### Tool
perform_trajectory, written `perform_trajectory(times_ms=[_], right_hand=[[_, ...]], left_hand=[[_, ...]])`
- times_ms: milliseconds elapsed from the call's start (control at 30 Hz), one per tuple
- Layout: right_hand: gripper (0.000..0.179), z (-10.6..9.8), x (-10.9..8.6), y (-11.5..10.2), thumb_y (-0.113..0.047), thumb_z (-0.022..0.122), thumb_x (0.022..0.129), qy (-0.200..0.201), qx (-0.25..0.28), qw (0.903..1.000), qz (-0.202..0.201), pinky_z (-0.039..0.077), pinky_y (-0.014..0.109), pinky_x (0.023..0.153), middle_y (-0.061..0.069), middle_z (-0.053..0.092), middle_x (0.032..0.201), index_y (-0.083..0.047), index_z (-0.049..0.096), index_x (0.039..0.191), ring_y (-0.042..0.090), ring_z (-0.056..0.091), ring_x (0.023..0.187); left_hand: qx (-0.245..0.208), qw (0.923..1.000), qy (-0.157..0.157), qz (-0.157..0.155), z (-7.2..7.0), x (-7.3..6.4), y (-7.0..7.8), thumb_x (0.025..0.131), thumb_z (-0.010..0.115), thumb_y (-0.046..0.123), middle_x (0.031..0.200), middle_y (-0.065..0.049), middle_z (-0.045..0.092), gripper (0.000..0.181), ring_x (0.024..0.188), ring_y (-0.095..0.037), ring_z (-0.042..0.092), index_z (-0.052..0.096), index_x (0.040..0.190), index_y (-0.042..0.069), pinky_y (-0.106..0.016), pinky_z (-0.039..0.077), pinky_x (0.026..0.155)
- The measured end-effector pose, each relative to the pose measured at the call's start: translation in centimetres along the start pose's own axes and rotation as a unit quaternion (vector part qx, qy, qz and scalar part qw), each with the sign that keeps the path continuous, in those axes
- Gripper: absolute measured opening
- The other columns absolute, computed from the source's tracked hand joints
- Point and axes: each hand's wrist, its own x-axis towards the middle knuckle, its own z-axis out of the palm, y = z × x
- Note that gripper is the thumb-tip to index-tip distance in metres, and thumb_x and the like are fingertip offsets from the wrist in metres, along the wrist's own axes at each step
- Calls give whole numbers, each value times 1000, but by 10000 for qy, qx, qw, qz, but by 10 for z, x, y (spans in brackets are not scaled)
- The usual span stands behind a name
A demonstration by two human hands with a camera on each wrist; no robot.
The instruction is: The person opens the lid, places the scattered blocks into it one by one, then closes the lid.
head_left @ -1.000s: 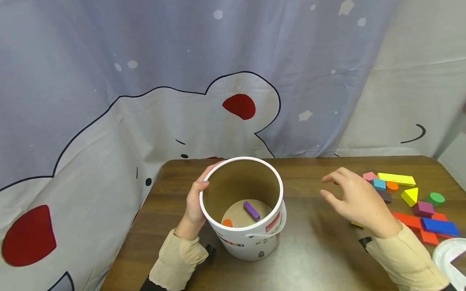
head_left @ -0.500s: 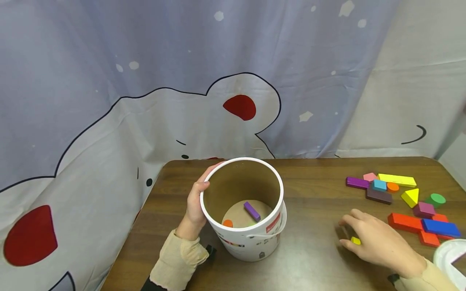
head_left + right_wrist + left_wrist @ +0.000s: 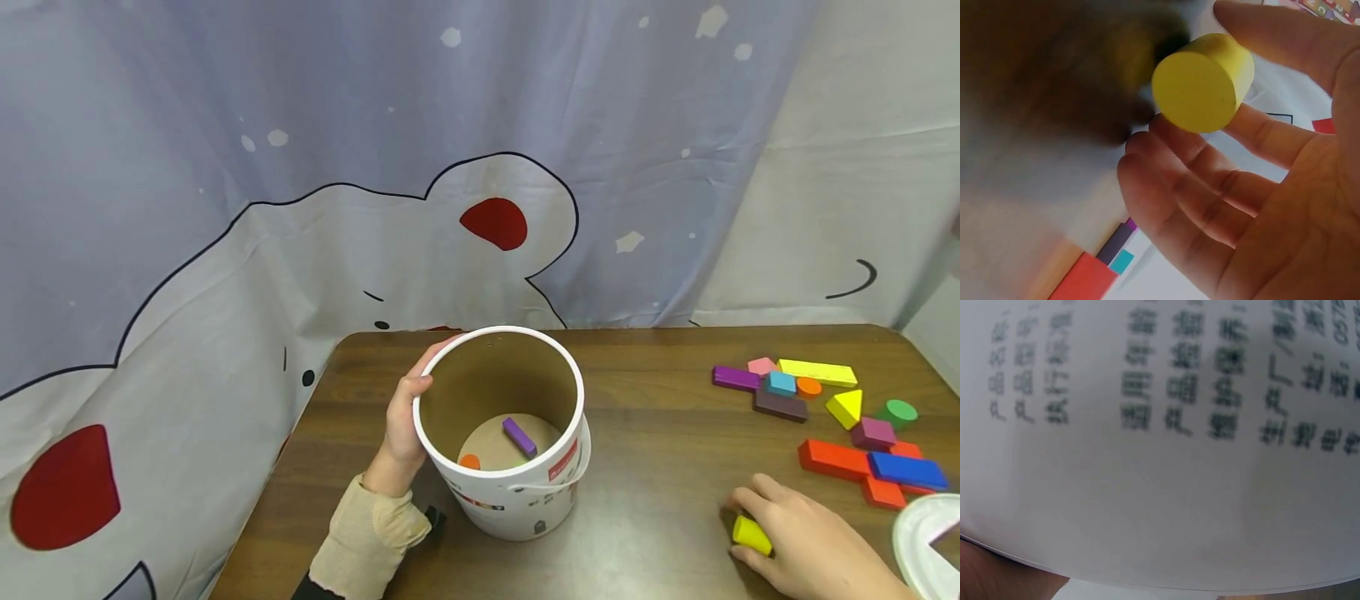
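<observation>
Near the middle of the table stands a white bucket (image 3: 510, 508), its rim toward me. My left hand (image 3: 405, 421) grips the left side of the rim, thumb over the edge. Printed text on the bucket wall (image 3: 1147, 487) fills the left wrist view. Inside lie a purple block (image 3: 519, 437) and an orange piece (image 3: 469, 461), plus a sliver of green. At the lower right, my right hand (image 3: 813, 537) holds a yellow cylinder block (image 3: 752, 535) between thumb and fingers. The cylinder's round face (image 3: 1194, 92) shows in the right wrist view, where the other fingers spread loosely below it.
Several coloured blocks lie at the right of the table, among them a red block (image 3: 834, 460), a blue block (image 3: 909, 471), a yellow bar (image 3: 817, 372) and a green cylinder (image 3: 896, 413). A white lid-like disc (image 3: 911, 542) sits at the right edge. A curtain hangs behind.
My right hand has moved down and to the right, toward the near side, and its thumb and fingers have come around the yellow cylinder, which has shifted nearer. My left hand and the bucket stay put.
</observation>
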Motion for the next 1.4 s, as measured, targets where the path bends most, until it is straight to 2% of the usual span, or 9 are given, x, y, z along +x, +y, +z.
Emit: perform_trajectory(times_ms=[200, 433, 533, 633, 800, 900, 1033, 1167, 1400], right_hand=[[45, 6, -3, 7, -37, 89, 76, -266, 204, 9993, 169, 58, 40, 74, -5, 58, 93, -18, 69, 111, 14, 55, 77], [41, 5, -3, 6, -36, 89, 76, -163, 175, 9997, 80, 59, 43, 75, -7, 59, 92, -20, 69, 108, 13, 56, 78], [40, 0, -3, 1, -34, 90, 76, 174, 7, 9998, -71, 58, 38, 72, -9, 59, 91, -21, 68, 107, 9, 54, 75], [38, -5, -5, -5, -33, 90, 75, 782, -223, 9959, -396, 55, 30, 67, -12, 59, 91, -22, 68, 105, 3, 50, 71], [35, -17, 1, -16, -26, 91, 72, 1942, -245, 9737, -1167, 49, 23, 61, -15, 56, 88, -21, 68, 99, -3, 45, 69], [35, -28, 9, -24, -22, 91, 71, 2387, -172, 9593, -1501, 50, 24, 62, -15, 57, 88, -20, 69, 98, -3, 48, 71], [38, -44, 20, -39, -18, 91, 70, 2789, -74, 9420, -1866, 52, 26, 63, -14, 61, 92, -20, 70, 101, 0, 53, 75], [37, -65, 30, -60, -13, 88, 70, 3293, 37, 9176, -2224, 52, 28, 65, -12, 62, 94, -17, 70, 103, 2, 55, 77], [39, -109, 47, -99, -5, 84, 71, 3801, 491, 8810, -2773, 52, 27, 70, -9, 64, 97, -13, 71, 107, 5, 56, 80]], left_hand=[[-93, 9994, 226, -247, -4, 0, -4, 91, 16, 12, 148, -4, 54, 69, 135, -23, 52, 43, 154, 7, -46, 42, 113], [-109, 9996, 172, -185, 0, 0, -2, 92, 17, 13, 148, -5, 54, 67, 135, -25, 52, 43, 153, 5, -45, 41, 113], [-85, 9997, 163, -157, 2, 0, 1, 93, 18, 14, 148, -6, 54, 66, 135, -25, 52, 43, 153, 5, -44, 41, 113], [-71, 9998, 150, -140, 3, 0, 4, 93, 18, 14, 147, -6, 54, 65, 135, -24, 52, 44, 153, 5, -44, 42, 113], [-32, 9999, 96, -108, 1, 0, 2, 95, 24, 19, 148, -6, 54, 63, 134, -24, 52, 43, 153, 4, -46, 42, 112], [-25, 9997, 173, -198, -1, -1, -1, 94, 22, 17, 147, -5, 54, 64, 134, -24, 52, 44, 153, 6, -46, 42, 112], [-34, 9993, 254, -288, -3, 0, -4, 92, 17, 13, 148, -5, 54, 67, 134, -24, 52, 43, 154, 7, -47, 42, 113], [-19, 9992, 270, -287, -3, 0, -3, 92, 19, 15, 149, -5, 54, 67, 136, -25, 52, 44, 154, 7, -48, 41, 114], [-65, 9995, 190, -242, 9, 0, 9, 92, 24, 18, 147, -6, 53, 65, 136, -27, 50, 39, 153, 2, -48, 39, 115]])
